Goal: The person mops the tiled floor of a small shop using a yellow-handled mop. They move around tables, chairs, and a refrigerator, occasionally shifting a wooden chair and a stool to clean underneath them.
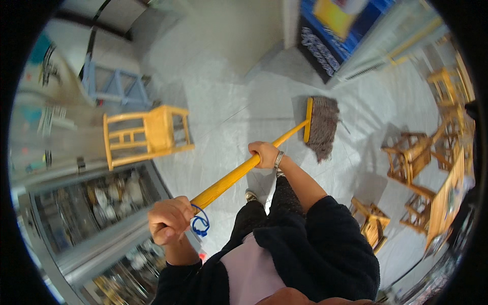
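Observation:
A mop with a yellow handle point(228, 181) slants across the view in front of me. My left hand point(170, 220) is closed around the handle's upper end, where a blue cord loop point(201, 222) hangs. Farther down the shaft, my right hand point(265, 154) grips it too, a metal band around the wrist. The mop's yellow head bar point(308, 120) and its brownish-grey strands point(323, 124) lie spread on the grey tiled floor point(225, 99), ahead and to the right of my feet.
At left, a yellow wooden chair point(158, 129) stands beside a glass-fronted cabinet point(91, 206) holding utensils. A blue-grey metal frame point(118, 85) is behind it. Wooden chairs point(410, 156) surround a table point(446, 202) at right. A blue-panelled cabinet point(324, 49) stands at upper right.

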The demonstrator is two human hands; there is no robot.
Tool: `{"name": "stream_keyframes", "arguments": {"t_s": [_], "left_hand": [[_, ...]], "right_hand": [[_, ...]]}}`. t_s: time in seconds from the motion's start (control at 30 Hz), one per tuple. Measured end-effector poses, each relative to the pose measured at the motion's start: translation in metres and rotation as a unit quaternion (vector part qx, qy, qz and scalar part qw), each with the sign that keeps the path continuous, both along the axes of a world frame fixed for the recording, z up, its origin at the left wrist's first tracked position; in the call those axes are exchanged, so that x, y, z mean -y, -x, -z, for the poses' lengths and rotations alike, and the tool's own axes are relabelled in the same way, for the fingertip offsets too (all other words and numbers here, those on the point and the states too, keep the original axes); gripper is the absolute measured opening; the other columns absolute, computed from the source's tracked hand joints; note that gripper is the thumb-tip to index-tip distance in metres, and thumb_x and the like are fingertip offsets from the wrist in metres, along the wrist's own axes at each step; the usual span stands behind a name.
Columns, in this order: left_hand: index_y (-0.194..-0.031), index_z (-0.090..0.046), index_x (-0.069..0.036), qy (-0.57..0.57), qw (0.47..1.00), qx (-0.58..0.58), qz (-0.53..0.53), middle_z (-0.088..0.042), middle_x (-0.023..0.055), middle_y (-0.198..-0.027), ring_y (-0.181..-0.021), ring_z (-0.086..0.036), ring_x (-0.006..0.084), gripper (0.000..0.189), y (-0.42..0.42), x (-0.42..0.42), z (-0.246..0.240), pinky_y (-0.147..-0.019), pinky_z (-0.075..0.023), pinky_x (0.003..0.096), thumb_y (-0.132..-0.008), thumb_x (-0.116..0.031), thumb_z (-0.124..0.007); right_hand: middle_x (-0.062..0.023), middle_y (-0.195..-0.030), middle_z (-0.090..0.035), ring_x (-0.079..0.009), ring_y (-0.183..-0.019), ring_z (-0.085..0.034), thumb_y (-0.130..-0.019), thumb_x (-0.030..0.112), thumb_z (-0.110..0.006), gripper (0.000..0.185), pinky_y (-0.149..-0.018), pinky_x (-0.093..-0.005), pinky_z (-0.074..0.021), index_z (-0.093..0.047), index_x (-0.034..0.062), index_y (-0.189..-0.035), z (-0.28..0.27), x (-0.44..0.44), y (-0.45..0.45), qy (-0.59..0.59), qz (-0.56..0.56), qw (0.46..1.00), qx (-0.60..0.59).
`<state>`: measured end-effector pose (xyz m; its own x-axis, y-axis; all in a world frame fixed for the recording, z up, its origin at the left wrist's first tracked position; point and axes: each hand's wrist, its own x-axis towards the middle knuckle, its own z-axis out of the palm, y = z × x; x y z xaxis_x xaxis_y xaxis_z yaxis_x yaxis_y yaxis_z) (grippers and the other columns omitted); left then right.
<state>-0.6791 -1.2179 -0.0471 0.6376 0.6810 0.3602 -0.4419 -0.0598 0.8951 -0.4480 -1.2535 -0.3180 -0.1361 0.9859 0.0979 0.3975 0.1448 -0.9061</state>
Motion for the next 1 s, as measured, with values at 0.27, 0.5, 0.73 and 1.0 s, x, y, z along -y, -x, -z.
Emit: {"name": "stream_keyframes", "arguments": {"t_s": [0.27, 0.5, 0.73, 1.0], "left_hand": [[-0.063, -0.047, -0.005, 0.068, 0.929, -0.025, -0.363, -0.047, 0.0032, -0.049, -0.044, -0.042, 0.0137, 0.024, 0.085, 0.09, 0.047, -0.057, -0.0333, 0.0323, -0.082, -0.018, -0.052], [-0.061, -0.042, -0.007, 0.07, 0.818, -0.04, -0.57, -0.041, 0.0022, -0.049, -0.046, -0.037, 0.0117, 0.024, 0.157, 0.17, 0.083, -0.049, -0.0314, 0.0252, -0.083, -0.016, -0.046], [-0.061, -0.036, -0.008, 0.176, 0.668, 0.035, -0.722, -0.033, -0.0004, -0.048, -0.044, -0.028, 0.008, 0.022, 0.221, 0.284, 0.12, -0.04, -0.0254, 0.0208, -0.083, -0.013, -0.042], [-0.061, -0.037, -0.008, 0.206, 0.573, 0.034, -0.793, -0.033, 0.0001, -0.045, -0.041, -0.029, 0.0083, 0.023, 0.279, 0.452, 0.104, -0.039, -0.026, 0.0226, -0.082, -0.013, -0.042]], "right_hand": [[-0.0032, -0.077, -0.047, -0.024, -0.081, -0.048, -0.062, 0.017, -0.069, 0.028, -0.076, -0.0349, -0.0325, -0.043, 0.0133, -0.072, 0.032, -0.056, 0.106, -0.005, -0.161, 0.975, 0.152], [-0.004, -0.081, -0.048, -0.0243, -0.088, -0.046, -0.061, 0.008, -0.065, 0.023, -0.081, -0.0349, -0.0333, -0.046, 0.0131, -0.074, 0.067, -0.048, 0.241, -0.058, -0.249, 0.954, 0.155], [-0.0075, -0.078, -0.054, -0.0274, -0.081, -0.052, -0.058, 0.012, -0.068, 0.022, -0.074, -0.0391, -0.0374, -0.053, 0.0132, -0.074, 0.115, 0.034, 0.352, -0.054, -0.402, 0.892, 0.197], [-0.0065, -0.069, -0.056, -0.0298, -0.072, -0.054, -0.059, 0.017, -0.064, 0.013, -0.067, -0.0413, -0.0371, -0.052, 0.0147, -0.065, 0.105, 0.185, 0.445, -0.056, -0.527, 0.829, 0.18]]}}
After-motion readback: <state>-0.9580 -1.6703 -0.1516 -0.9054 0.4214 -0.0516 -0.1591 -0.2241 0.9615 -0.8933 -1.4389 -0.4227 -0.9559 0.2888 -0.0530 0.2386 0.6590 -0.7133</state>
